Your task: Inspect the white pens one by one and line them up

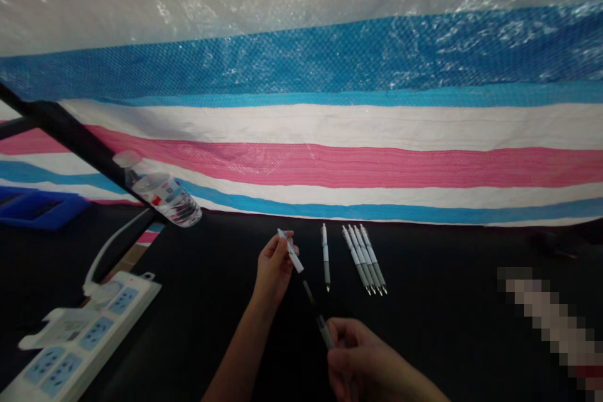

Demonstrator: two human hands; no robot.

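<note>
My left hand (276, 262) is closed round the white upper barrel (295, 261) of a pen. In my right hand (351, 352) is the grey lower barrel (325, 331) of that pen, held between thumb and fingers. A dark, thin refill (308, 292) shows between the two barrel parts, which are apart. Right of my left hand, a single white and grey pen (325, 256) lies on the black table. Beyond it to the right, several similar pens (364, 259) lie side by side, tips toward me.
A white power strip (98, 333) with a plug lies at the lower left. A clear water bottle (167, 198) and blue trays (40, 207) are farther back. Striped sheeting (330, 166) hangs behind the black table (452, 308). A pixelated area covers the lower right.
</note>
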